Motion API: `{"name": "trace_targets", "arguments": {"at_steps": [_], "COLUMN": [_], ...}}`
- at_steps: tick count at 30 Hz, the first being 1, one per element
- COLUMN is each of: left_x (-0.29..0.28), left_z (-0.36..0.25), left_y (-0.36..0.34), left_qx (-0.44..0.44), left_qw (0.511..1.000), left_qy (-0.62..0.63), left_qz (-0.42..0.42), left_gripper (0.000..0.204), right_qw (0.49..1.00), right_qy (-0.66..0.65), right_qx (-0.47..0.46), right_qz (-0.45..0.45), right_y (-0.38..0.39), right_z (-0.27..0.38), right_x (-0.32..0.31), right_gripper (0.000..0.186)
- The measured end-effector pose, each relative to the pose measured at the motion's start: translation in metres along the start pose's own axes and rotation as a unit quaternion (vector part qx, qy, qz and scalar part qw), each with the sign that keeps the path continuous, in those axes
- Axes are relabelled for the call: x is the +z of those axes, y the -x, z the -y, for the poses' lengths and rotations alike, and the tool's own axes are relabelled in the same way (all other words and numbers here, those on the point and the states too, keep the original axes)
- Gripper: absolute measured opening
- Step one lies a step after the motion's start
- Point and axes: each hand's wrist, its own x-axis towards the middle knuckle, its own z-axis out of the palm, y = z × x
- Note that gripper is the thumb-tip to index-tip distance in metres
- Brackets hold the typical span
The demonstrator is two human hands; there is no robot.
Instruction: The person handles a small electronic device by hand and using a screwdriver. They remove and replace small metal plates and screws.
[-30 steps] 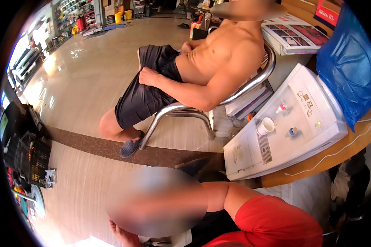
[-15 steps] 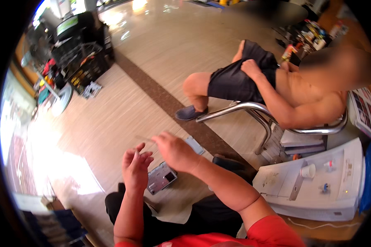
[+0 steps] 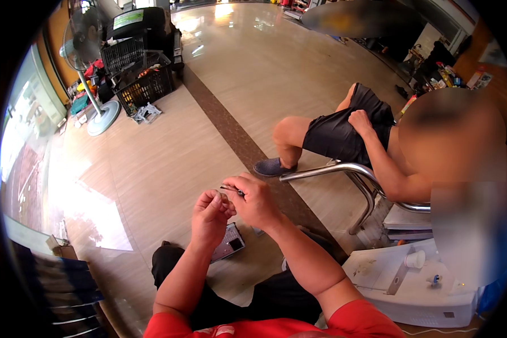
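Note:
My right hand is closed round a thin dark tool with a narrow pointed end, perhaps tweezers. Its tip reaches over the fingers of my left hand. The left fingers are pinched together; whatever they hold, if anything, is too small to make out. Both hands are raised close together above my lap. Below them, partly covered by my left wrist and right forearm, lies a flat grey panel with a dark square on it.
A person sits on a metal-framed chair at the right. Near my right elbow stands a white appliance with a paper cup on it. At the far left are a standing fan and black crates.
My view has shifted, so the surroundings sit differently. My hands have come closer together, and the thin tool in my right hand now shows more clearly.

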Motion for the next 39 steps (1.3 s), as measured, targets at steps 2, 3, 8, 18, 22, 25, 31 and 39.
{"name": "trace_targets", "arguments": {"at_steps": [2, 3, 8, 18, 22, 25, 31, 39], "left_x": [-0.004, -0.007, -0.010, -0.020, -0.022, -0.050, -0.167, 0.133], "left_z": [0.001, 0.002, 0.005, -0.001, -0.029, -0.075, -0.383, -0.512], "left_y": [0.000, -0.001, -0.001, 0.006, -0.001, -0.023, -0.053, -0.140], "left_qx": [-0.003, -0.008, -0.013, -0.005, 0.059, 0.181, 0.354, 0.465], "left_qw": [1.000, 1.000, 1.000, 0.999, 0.983, 0.955, 0.822, 0.547], "left_qy": [0.009, 0.008, -0.008, -0.026, -0.137, -0.166, -0.346, -0.654], "left_qz": [0.003, 0.012, -0.015, -0.027, -0.104, -0.168, -0.281, -0.240], "left_gripper": [0.006, 0.007, 0.008, 0.009, 0.008, 0.012, 0.010, 0.009], "right_qw": [1.000, 1.000, 1.000, 1.000, 1.000, 0.999, 0.998, 0.997], "right_qy": [-0.007, -0.005, -0.006, -0.003, 0.002, 0.015, -0.017, 0.037], "right_qx": [0.003, 0.001, -0.001, -0.012, 0.010, -0.002, 0.015, 0.023], "right_qz": [0.008, 0.012, 0.021, 0.024, 0.022, 0.031, 0.058, 0.060], "right_y": [-0.001, 0.000, 0.001, 0.000, -0.004, -0.001, 0.009, 0.006], "right_z": [0.002, 0.002, 0.001, 0.002, 0.017, 0.005, 0.012, -0.016], "right_x": [0.004, 0.007, 0.012, 0.018, 0.003, 0.001, -0.003, -0.027], "right_gripper": [0.013, 0.013, 0.014, 0.012, 0.010, 0.012, 0.010, 0.010]}}
